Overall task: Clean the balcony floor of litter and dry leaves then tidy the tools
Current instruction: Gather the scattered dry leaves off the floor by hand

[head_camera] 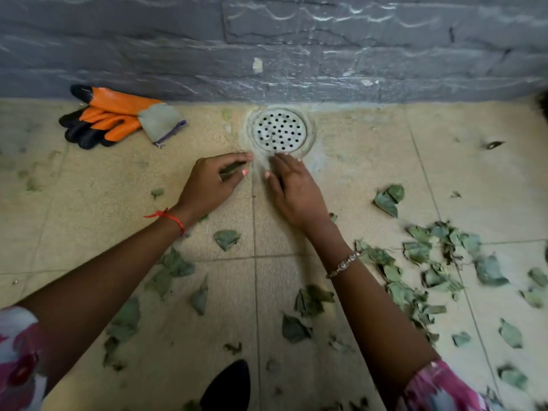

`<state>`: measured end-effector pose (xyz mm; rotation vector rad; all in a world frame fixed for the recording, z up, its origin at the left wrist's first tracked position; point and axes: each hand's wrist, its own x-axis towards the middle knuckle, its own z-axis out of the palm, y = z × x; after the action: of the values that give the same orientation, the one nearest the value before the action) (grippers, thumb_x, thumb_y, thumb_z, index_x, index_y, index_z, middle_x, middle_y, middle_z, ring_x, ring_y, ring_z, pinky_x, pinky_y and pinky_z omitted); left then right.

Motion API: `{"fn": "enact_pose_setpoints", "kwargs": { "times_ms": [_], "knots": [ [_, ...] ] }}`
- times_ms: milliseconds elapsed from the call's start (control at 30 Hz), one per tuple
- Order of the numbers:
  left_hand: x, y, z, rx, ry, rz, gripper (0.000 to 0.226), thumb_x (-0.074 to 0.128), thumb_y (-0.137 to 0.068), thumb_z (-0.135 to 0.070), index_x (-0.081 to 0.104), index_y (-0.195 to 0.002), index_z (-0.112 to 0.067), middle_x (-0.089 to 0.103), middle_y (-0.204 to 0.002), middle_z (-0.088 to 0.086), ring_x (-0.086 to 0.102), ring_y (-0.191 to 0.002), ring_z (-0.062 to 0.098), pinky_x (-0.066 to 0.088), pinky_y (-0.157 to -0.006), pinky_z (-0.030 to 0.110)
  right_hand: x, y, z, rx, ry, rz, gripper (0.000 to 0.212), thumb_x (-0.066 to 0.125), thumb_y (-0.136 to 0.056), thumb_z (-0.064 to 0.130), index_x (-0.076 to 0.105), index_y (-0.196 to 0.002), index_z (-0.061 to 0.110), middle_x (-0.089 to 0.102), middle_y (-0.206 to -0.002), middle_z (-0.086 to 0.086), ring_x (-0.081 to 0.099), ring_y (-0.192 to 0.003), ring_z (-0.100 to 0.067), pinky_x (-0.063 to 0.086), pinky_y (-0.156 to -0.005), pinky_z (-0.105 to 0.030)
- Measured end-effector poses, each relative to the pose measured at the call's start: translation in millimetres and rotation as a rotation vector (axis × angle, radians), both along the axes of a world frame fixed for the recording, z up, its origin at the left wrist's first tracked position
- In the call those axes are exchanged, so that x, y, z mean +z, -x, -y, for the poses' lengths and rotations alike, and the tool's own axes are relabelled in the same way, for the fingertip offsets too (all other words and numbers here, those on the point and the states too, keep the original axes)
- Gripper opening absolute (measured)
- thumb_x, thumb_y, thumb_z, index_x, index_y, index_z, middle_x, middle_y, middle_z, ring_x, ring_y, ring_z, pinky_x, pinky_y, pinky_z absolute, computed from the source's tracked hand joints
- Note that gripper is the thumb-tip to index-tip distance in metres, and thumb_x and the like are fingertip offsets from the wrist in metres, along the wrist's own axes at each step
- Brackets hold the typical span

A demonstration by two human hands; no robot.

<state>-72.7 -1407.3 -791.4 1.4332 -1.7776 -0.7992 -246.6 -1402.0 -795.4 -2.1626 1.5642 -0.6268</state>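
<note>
Left hand: pinches a leaf beside the drain.
Right hand: fingers straight, flat on floor.
Leaves: scattered behind both hands, thickest rightward, nearer right hand.

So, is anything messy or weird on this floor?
Yes. Dry leaves lie scattered over the floor, thickest on the right. The orange gloves lie unused by the wall, while the bare left hand pinches a leaf scrap near the drain.
</note>
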Motion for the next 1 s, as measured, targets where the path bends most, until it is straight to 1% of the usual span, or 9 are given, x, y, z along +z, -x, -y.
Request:
{"fn": "enact_pose_setpoints", "kwargs": {
  "times_ms": [233,333,433,533,633,767,833,900,1000],
  "knots": [
    [8,19,-54,-0.083,-0.184,-0.175,0.028,0.051,-0.096,-0.015,0.06,-0.122,-0.014,0.062,-0.122,-0.005,0.055,-0.114,-0.002,0.041,-0.096,0.011,3,1,-61,0.075,-0.072,0.127,0.04,0.037,-0.1,0.021,0.046,-0.136,0.007,0.042,-0.144,-0.011,0.032,-0.138,-0.02,0.014,-0.114,-0.022],
    [17,18,-71,-0.066,-0.338,-0.405,0.025,0.045,-0.098,-0.016,0.06,-0.116,-0.009,0.064,-0.118,0.004,0.059,-0.111,0.005,0.043,-0.094,0.013,8,-3,-86,0.074,-0.116,0.215,0.043,0.033,-0.098,0.027,0.049,-0.135,0.011,0.053,-0.135,-0.011,0.048,-0.126,-0.02,0.033,-0.109,-0.028],
    [27,9,-86,0.0,-0.394,-0.58,0.023,0.041,-0.099,-0.013,0.059,-0.111,-0.006,0.065,-0.115,0.011,0.061,-0.11,0.015,0.046,-0.095,0.02,16,-4,-99,0.041,-0.138,0.346,0.037,0.038,-0.099,0.025,0.052,-0.132,0.014,0.066,-0.114,-0.01,0.064,-0.099,-0.022,0.05,-0.085,-0.032],
    [31,-10,-97,0.075,-0.257,-0.437,0.018,0.045,-0.098,-0.016,0.061,-0.105,-0.017,0.065,-0.114,0.002,0.059,-0.11,0.007,0.043,-0.095,0.018,16,-9,-99,0.017,-0.179,0.258,0.044,0.039,-0.1,0.027,0.038,-0.142,0.013,0.043,-0.144,-0.008,0.043,-0.131,-0.02,0.033,-0.108,-0.026],
    [23,-29,-106,0.118,-0.136,-0.112,0.024,0.046,-0.098,-0.019,0.057,-0.119,-0.017,0.056,-0.126,-0.006,0.049,-0.118,0.002,0.033,-0.096,0.009,12,-19,-100,0.084,-0.17,0.075,0.054,0.035,-0.1,0.036,0.025,-0.147,0.013,0.026,-0.153,-0.009,0.022,-0.142,-0.02,0.009,-0.115,-0.027],
    [2,-48,-118,0.104,-0.102,0.232,0.04,0.048,-0.097,-0.026,0.045,-0.134,-0.012,0.038,-0.145,0.001,0.029,-0.138,0.017,0.022,-0.115,0.034,10,-33,-109,0.163,-0.147,0.0,0.06,0.027,-0.097,0.044,0.023,-0.148,0.014,0.024,-0.154,-0.005,0.015,-0.144,-0.015,0.005,-0.118,-0.028],
    [-2,-52,-123,0.075,-0.112,0.236,0.043,0.048,-0.097,-0.028,0.043,-0.136,-0.011,0.035,-0.149,0.003,0.025,-0.141,0.018,0.017,-0.117,0.034,12,-38,-114,0.206,-0.192,0.077,0.055,0.028,-0.099,0.041,0.027,-0.147,0.014,0.032,-0.151,-0.006,0.024,-0.141,-0.015,0.014,-0.116,-0.026],
    [5,-51,-126,0.112,-0.157,0.069,0.041,0.047,-0.098,-0.025,0.043,-0.137,-0.013,0.037,-0.148,0.0,0.029,-0.138,0.012,0.021,-0.114,0.026,15,-40,-117,0.211,-0.263,0.218,0.05,0.031,-0.101,0.036,0.026,-0.147,0.016,0.038,-0.148,-0.007,0.034,-0.135,-0.017,0.024,-0.11,-0.023],
    [15,-59,-125,0.182,-0.133,-0.082,0.039,0.047,-0.098,-0.02,0.043,-0.136,-0.012,0.039,-0.147,0.0,0.033,-0.135,0.009,0.026,-0.111,0.021,12,-46,-111,0.181,-0.228,0.219,0.057,0.028,-0.099,0.043,0.022,-0.148,0.016,0.032,-0.151,-0.009,0.03,-0.138,-0.019,0.023,-0.115,-0.029]
  ]
}}
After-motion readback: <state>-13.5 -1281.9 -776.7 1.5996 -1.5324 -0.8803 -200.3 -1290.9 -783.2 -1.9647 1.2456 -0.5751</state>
